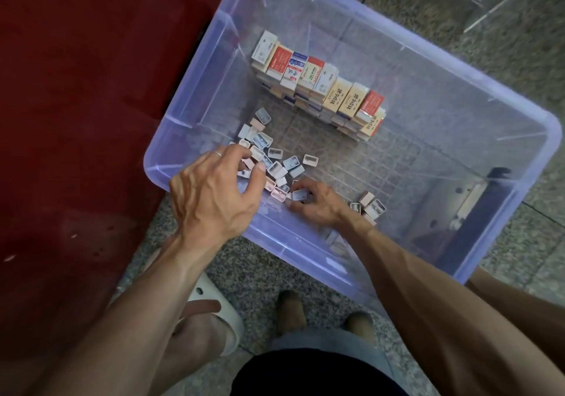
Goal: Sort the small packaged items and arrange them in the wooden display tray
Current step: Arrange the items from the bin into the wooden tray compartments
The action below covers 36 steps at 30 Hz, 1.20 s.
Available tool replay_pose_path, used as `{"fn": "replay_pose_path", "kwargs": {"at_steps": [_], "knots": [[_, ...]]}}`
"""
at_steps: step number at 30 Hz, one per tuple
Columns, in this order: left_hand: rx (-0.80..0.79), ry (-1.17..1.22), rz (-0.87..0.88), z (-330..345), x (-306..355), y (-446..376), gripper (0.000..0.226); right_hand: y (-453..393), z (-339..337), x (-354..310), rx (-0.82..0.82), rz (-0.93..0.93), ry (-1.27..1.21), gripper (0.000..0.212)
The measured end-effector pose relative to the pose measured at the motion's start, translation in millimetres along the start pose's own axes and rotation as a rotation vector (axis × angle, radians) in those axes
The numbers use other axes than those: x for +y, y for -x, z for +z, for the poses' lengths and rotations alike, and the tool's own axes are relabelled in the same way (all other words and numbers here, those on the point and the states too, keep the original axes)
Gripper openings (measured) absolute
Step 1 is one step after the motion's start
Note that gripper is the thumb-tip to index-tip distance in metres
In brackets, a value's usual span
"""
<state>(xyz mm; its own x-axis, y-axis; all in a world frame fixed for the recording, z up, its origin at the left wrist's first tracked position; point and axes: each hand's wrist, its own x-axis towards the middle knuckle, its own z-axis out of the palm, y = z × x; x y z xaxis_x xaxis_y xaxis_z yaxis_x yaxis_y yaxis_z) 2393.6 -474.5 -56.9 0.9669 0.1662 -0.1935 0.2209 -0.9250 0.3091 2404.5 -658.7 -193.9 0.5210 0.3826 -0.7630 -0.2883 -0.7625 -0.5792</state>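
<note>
Your knees and a pale sandal (214, 313) sit lowest in view, on the speckled stone floor (244, 261), with both bare forearms reaching forward into a clear bluish plastic bin (504, 139). Your left hand (214, 194), a ring on one finger, hovers over the loose pile of small packets (276, 163) near the bin's near-left corner; its fingers (244, 154) are curled down onto the packets and the thumb tip touches one, though you cannot tell whether any packet is actually gripped. Your right hand (318, 200) lies lower in the bin, just right of the pile, its fingers bent around one small clear-topped packet (299, 194). A few more small packets (371, 204) lie just beyond your right wrist. Farther back in the bin, stacked boxes (321, 87) in red, blue, white and tan form a diagonal row, well apart from the loose pile. A dark red surface (76, 90) borders the bin on the left.
</note>
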Motion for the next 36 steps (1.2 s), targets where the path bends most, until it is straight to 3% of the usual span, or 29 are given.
{"fn": "replay_pose_path", "kwargs": {"at_steps": [12, 16, 19, 21, 25, 29, 33, 36], "knots": [[0.004, -0.009, 0.003, 1, 2, 0, 0.034, 6, 10, 6, -0.032, 0.053, 0.088, 0.033], [0.006, -0.011, 0.0, 0, 2, 0, 0.034, 3, 8, -1, 0.023, 0.021, 0.105, 0.005], [0.004, -0.013, -0.002, -1, 3, 0, 0.035, 6, 4, -4, 0.026, 0.069, 0.04, 0.007], [0.001, -0.009, -0.003, -2, 4, 0, 0.036, 13, -1, -8, 0.043, 0.105, -0.09, 0.011], [-0.008, -0.018, -0.004, -3, 3, 1, 0.037, 32, -20, -24, 0.126, 0.211, -0.677, 0.011], [-0.044, 0.042, -0.013, -6, 4, 0, 0.029, 50, -43, -50, 0.173, 0.239, -1.089, 0.009], [-0.058, 0.32, -0.077, -17, 8, 0, 0.018, 70, -61, -77, 0.207, 0.173, -1.242, 0.011], [-0.009, 0.528, -0.218, -33, 17, 7, 0.015, 86, -70, -100, 0.224, 0.114, -1.299, 0.012]]}}
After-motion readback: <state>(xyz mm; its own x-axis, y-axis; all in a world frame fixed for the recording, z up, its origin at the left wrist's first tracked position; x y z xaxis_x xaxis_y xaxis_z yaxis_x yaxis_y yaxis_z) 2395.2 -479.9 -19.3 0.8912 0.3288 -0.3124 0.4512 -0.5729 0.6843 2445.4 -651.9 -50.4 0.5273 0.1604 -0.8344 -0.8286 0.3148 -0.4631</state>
